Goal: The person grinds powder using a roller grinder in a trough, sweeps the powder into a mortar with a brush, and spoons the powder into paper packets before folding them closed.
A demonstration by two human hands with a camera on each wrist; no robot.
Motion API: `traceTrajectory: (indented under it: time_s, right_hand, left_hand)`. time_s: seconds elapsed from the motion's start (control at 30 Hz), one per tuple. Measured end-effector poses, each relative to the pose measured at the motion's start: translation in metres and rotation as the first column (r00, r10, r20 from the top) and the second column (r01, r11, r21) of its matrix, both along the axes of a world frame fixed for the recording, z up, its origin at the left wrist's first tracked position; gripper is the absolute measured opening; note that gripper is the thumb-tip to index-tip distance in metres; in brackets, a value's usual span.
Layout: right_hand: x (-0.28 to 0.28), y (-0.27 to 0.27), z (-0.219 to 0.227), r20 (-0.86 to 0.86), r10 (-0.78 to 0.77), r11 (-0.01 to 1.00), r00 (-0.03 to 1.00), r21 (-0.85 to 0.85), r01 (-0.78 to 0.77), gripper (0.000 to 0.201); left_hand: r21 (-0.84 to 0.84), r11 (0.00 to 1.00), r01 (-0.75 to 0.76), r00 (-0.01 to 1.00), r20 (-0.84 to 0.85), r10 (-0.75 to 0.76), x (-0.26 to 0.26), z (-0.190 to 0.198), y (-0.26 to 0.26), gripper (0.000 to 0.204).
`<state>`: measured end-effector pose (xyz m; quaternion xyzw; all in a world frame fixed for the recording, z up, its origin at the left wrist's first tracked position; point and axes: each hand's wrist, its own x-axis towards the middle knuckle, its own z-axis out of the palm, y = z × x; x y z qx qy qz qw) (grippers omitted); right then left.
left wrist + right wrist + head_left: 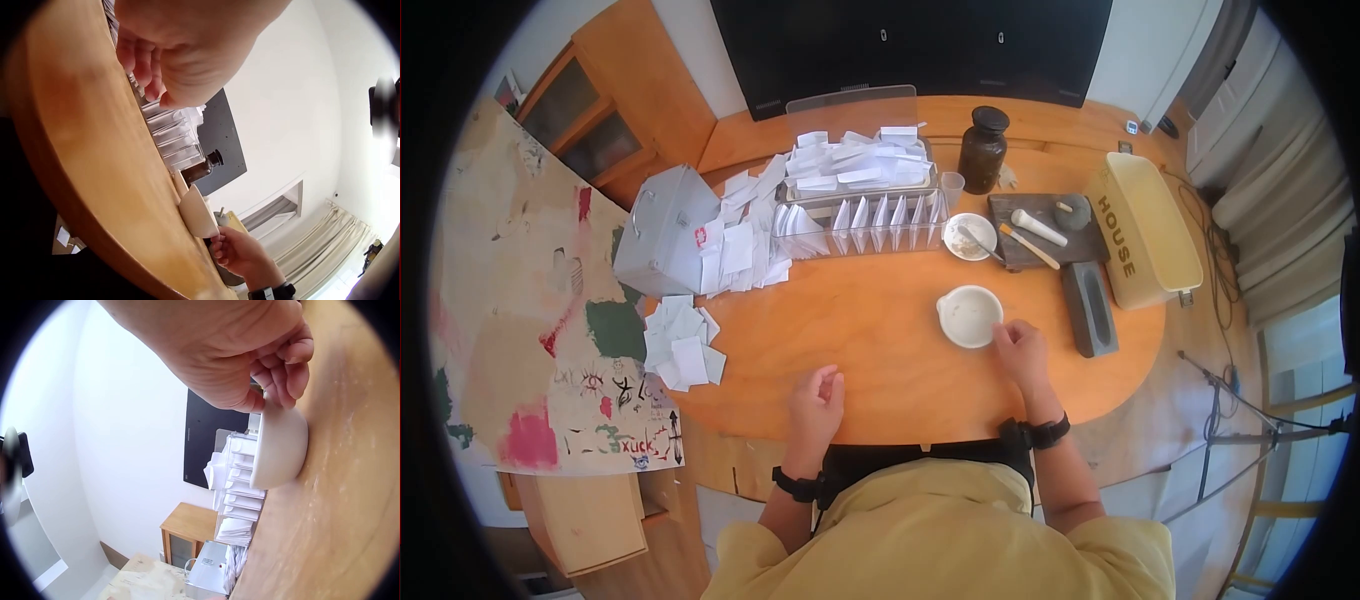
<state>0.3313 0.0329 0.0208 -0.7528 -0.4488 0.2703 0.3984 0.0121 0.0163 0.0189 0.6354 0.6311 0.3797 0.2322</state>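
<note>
A white mortar bowl (970,317) with a small spout stands on the wooden table, a little residue in its bottom. My right hand (1022,352) pinches its right rim between thumb and fingers; the right wrist view shows the thumb at the rim of the bowl (279,449). Left of the bowl, my left hand (817,400) hovers over the table near the front edge, fingers loosely curled around nothing. In the left wrist view that hand (181,56) is at the top and the bowl (199,212) is beyond it.
Behind the bowl are a dish with a spatula (970,237), a dark board (1048,230) with pestle and brush, and a brown jar (983,152). A grey trough (1090,310) and a yellow bin (1145,230) stand right. Paper packets (865,225), loose slips (685,345) and a metal case (668,230) lie left.
</note>
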Motion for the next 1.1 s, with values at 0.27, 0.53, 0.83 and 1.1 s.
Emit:
traceTrajectory:
  time_s: [0.27, 0.53, 0.83, 1.1]
  right_hand:
    - [0.001, 0.002, -0.003, 0.106, 0.010, 1.000, 0.994, 0.015, -0.011, 0.030]
    - [-0.003, 0.001, 0.002, 0.086, 0.005, 1.000, 0.996, -0.010, -0.004, 0.031]
    - [-0.003, 0.001, 0.003, 0.059, 0.005, 1.000, 0.998, -0.008, -0.004, 0.030]
    - [-0.002, 0.002, -0.001, 0.083, 0.009, 1.000, 0.996, -0.021, -0.007, 0.032]
  left_hand:
    - [0.043, 0.991, 0.131, 0.989, -0.082, -0.127, 0.022, 0.000, 0.035, 0.013]
    - [0.046, 0.984, 0.175, 0.975, -0.149, -0.166, 0.022, -0.005, 0.115, 0.009]
    - [-0.169, 0.963, 0.208, 0.945, -0.220, -0.242, 0.032, -0.007, 0.135, 0.008]
    - [-0.148, 0.963, 0.227, 0.863, -0.428, -0.269, 0.034, -0.029, 0.175, 0.012]
